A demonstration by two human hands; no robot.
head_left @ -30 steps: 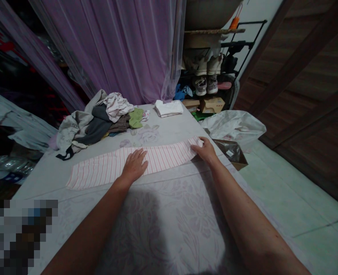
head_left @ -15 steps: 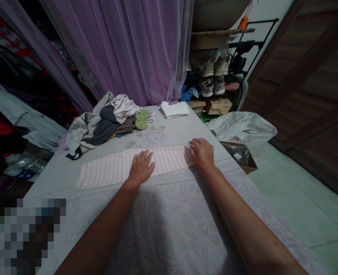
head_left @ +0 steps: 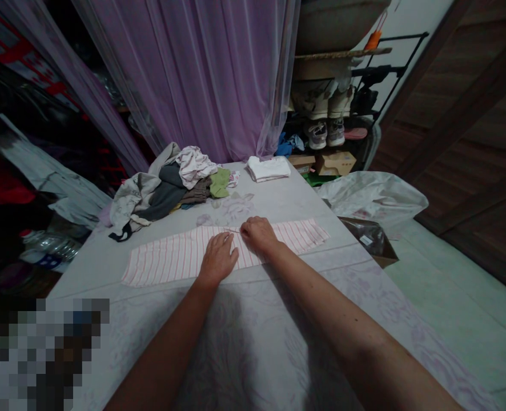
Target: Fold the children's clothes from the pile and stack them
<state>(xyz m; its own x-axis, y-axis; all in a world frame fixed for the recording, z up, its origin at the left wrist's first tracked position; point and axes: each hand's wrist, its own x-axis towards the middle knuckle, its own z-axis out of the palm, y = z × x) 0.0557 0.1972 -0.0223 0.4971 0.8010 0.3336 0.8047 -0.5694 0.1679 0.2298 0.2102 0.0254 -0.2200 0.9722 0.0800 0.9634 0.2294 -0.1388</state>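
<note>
A long strip of pink-and-white striped cloth garment (head_left: 163, 258) lies flat across the bed-like surface (head_left: 274, 319). My left hand (head_left: 219, 256) rests on it near its middle, fingers stretched out and palm down. Close to its right, my right hand (head_left: 258, 234) has its fingers curled together at the cloth's far edge, pinching a bit of it; the fingertips are partly hidden. The garment's right end spreads flat beyond my right wrist.
Crumpled clothes (head_left: 163, 188) lie in a heap at the back left. A folded white cloth (head_left: 268, 169) sits at the far edge, before a purple curtain (head_left: 201, 80). To the right are a plastic bag (head_left: 377, 194), an open box (head_left: 370, 240) and a shoe rack (head_left: 342, 54).
My right hand has moved left from the garment's right end to its middle, next to my left hand. The left hand stays on the cloth. The camera view has shifted slightly.
</note>
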